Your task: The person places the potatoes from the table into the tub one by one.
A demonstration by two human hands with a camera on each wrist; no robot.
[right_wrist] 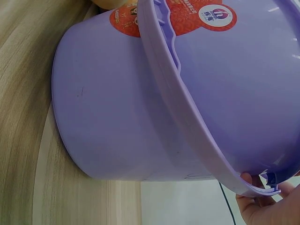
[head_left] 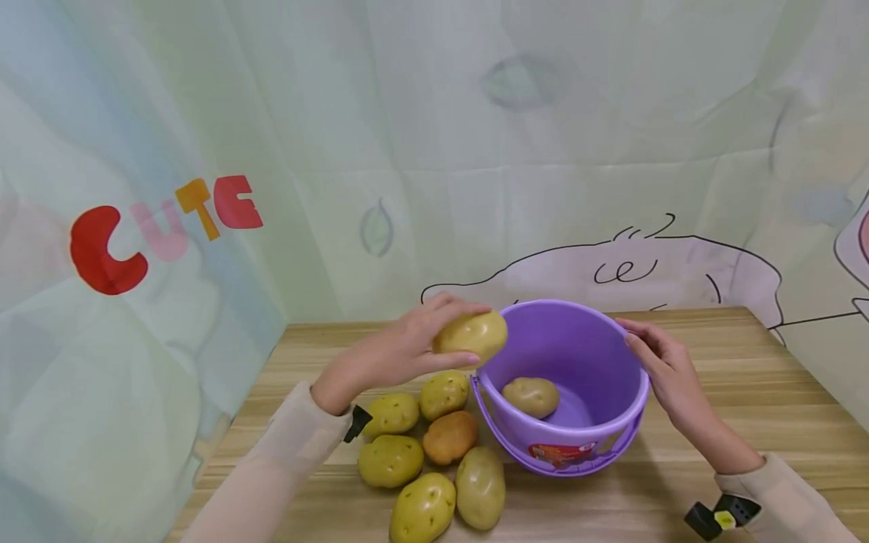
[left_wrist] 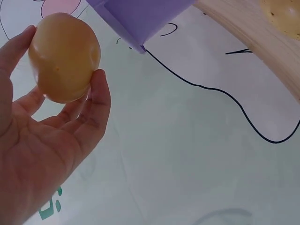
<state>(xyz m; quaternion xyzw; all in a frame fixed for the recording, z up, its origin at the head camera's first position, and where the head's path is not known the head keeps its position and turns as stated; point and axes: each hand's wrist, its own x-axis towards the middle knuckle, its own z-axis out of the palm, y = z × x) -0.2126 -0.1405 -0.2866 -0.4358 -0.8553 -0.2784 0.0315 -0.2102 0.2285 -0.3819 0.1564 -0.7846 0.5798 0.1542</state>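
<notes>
Between thumb and fingers, my left hand [head_left: 414, 339] grips a yellow potato [head_left: 475, 336] at the left rim of a purple bucket [head_left: 563, 362]. The left wrist view shows the same potato [left_wrist: 64, 57] held at the fingertips. My right hand [head_left: 668, 366] pinches the bucket's right rim; in the right wrist view its fingers [right_wrist: 262, 199] are by the handle joint. One potato [head_left: 531, 397] lies on the bucket floor. The bucket's handle [head_left: 505, 446] hangs down in front.
Left of the bucket, several yellow potatoes [head_left: 391, 461] and a browner one [head_left: 451, 437] lie close together on the wooden table [head_left: 326, 354]. Behind the table hangs a printed curtain [head_left: 434, 151] with cartoon drawings.
</notes>
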